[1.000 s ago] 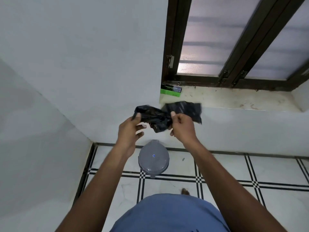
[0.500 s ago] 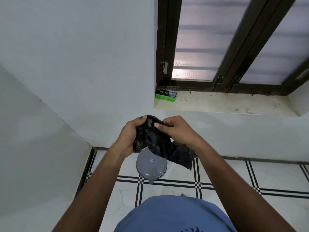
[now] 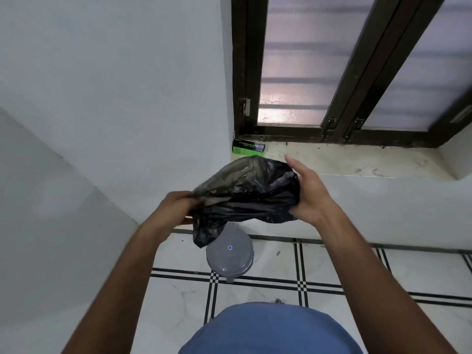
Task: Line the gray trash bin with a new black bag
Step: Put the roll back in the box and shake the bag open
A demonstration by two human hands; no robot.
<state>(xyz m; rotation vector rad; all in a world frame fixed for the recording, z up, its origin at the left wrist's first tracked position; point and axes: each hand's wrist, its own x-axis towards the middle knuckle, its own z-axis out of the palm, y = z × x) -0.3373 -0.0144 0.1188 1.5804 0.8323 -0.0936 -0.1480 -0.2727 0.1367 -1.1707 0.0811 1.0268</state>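
Observation:
A crumpled black bag [image 3: 250, 195] is stretched between my two hands at chest height. My left hand [image 3: 173, 209] pinches its left edge with closed fingers. My right hand [image 3: 307, 192] grips its right side, the fingers partly spread over the plastic. A loose corner of the bag hangs down toward the gray trash bin [image 3: 229, 254], which stands on the floor below with its round lid closed and a small blue dot on top. The bag hides the bin's far edge.
A green and black box [image 3: 247, 147] lies at the left end of the window sill [image 3: 357, 162]. White walls meet in a corner to the left. The floor [image 3: 357, 272] is white tile with black lines. A blue garment shows at the bottom.
My hands have moved apart and spread the bag wider; half a second ago they held it bunched close together. The bag's tail now hangs on the left instead of the right.

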